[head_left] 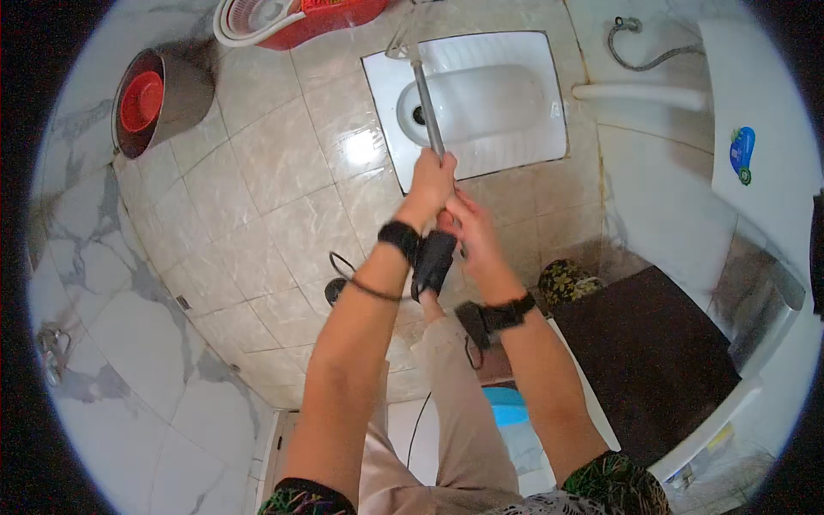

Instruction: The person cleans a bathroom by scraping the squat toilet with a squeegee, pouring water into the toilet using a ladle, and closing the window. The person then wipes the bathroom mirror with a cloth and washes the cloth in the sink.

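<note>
Both of my hands grip a long grey pole that slants away over the white squat toilet. My left hand is wrapped round it higher up, and my right hand is closed on it just below, close to the left. At the pole's far end is a pale triangular frame, blurred, beyond the toilet's upper left edge; its exact kind is unclear. Each wrist wears a black band. Beneath my hands a foot in a black shoe stands on the tiles.
A dark bucket with a red basin lies at the left wall. A red tub stands at the top. To the right are a white pipe, a grey hose and a dark brown panel.
</note>
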A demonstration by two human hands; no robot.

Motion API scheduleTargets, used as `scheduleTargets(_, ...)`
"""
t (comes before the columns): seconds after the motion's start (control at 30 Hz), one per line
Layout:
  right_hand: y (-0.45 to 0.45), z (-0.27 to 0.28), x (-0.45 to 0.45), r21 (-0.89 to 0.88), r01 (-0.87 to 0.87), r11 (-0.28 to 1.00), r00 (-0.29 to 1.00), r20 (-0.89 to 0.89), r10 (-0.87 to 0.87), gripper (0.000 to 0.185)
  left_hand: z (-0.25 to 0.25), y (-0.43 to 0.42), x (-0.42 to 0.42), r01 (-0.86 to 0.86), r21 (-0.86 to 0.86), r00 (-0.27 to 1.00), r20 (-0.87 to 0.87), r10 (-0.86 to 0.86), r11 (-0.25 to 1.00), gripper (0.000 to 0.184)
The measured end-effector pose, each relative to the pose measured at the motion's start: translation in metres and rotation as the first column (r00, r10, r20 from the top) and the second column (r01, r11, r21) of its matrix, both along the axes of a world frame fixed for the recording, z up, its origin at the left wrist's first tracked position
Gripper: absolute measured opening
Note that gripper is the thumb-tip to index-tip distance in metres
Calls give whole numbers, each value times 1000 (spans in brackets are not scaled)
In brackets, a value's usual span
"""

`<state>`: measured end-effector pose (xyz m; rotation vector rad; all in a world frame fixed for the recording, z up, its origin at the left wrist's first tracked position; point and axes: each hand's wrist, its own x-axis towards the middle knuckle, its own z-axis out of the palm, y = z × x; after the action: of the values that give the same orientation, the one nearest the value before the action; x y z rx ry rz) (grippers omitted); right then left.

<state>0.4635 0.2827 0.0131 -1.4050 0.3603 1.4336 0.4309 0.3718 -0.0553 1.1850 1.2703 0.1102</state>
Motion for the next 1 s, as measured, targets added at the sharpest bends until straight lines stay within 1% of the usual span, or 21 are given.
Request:
scheduleTargets(0.07, 16, -11, 1, 22, 131, 991, 991, -46, -130, 18, -8, 24, 11, 240, 34, 964, -130, -233, 970, 33)
scheduleTargets(0.1, 20, -14, 1, 32, 199, 979, 978, -71, -196, 18, -32, 22, 10, 288, 40, 956, -71, -284, 957, 32)
scheduleTargets(0.13, 15, -13, 3, -47, 188, 981, 980, -50, -191, 18, -37, 18, 12, 306, -51, 951, -38, -308, 951, 34)
scheduleTargets(0.17, 2, -12, 3, -45, 189, 981, 982, -22, -190, 18, -38, 8, 13, 323, -147, 945, 1, -326, 935, 35)
scheduleTargets(0.23, -27, -12, -10, -30, 184, 982, 983, 24, -183, 19, -35, -24, 8, 422, -49, 905, -35, -424, 905, 34)
scheduleTargets(0.3, -50, 9, -24, -125, 215, 968, 976, 71, -208, 21, -18, -62, -5, 362, -80, 932, 48, -359, 929, 33)
scheduleTargets(0.33, -54, 16, -24, -170, 236, 957, 970, 99, -222, 22, -8, -67, -5, 291, -108, 957, 58, -286, 951, 32)
scheduleTargets(0.4, -57, 26, -18, -86, 195, 977, 981, 32, -193, 26, 6, -75, -9, 147, -186, 989, 56, -139, 972, 31)
scheduleTargets(0.47, -49, 28, -15, -24, 149, 988, 989, -3, -149, 29, 3, -52, -1, 194, 97, 981, 1, -195, 976, 30)
scheduleTargets(0.5, -30, 16, -7, 3, 128, 992, 992, -1, -128, 29, -5, -36, 3, 221, 239, 975, -35, -219, 946, 30)
scheduleTargets(0.53, -14, 6, 0, 33, 109, 993, 994, 7, -109, 30, -18, -17, 7, 224, 136, 975, -39, -221, 965, 30)
scheduleTargets(0.6, 4, -9, 8, 29, 97, 995, 995, -24, -96, 30, -41, 13, 17, 222, -68, 974, -37, -225, 973, 29)
scheduleTargets(0.63, 10, -14, 8, 28, 89, 996, 995, -38, -88, 30, -41, 8, 14, 214, -58, 976, -20, -215, 975, 29)
scheduleTargets(0.67, -10, -60, -5, 46, 163, 986, 984, 68, -165, 25, -36, -5, 8, 205, -51, 979, -2, -205, 977, 29)
scheduleTargets(0.7, -17, -56, -9, 36, 197, 980, 976, 84, -200, 26, -31, -17, 4, 195, -41, 981, 18, -195, 980, 29)
scheduleTargets(0.73, -34, -44, -20, 24, 233, 972, 967, 99, -234, 27, -38, -35, 0, 256, -67, 966, -13, -257, 964, 28)
scheduleTargets(0.77, -52, -31, -33, 6, 269, 963, 957, 112, -268, 28, -46, -58, -8, 362, -104, 932, 26, -361, 926, 28)
scheduleTargets(0.8, -67, -22, -42, -57, 264, 963, 960, 116, -256, 30, -47, -74, -15, 461, -132, 888, 68, -456, 878, 28)
scheduleTargets(0.87, -90, -13, -47, -169, 258, 951, 962, 138, -236, 34, -28, -96, -24, 503, -53, 864, 49, -501, 863, 28)
scheduleTargets(0.97, -90, 24, -45, -47, 177, 983, 984, 31, -175, 40, -9, -110, -38, 201, 32, 971, 125, -204, 979, 27)
scheduleTargets(1.0, -88, 21, -47, -47, 136, 990, 991, 13, -136, 44, 16, -92, -40, 220, -91, 975, 24, -219, 971, 26)
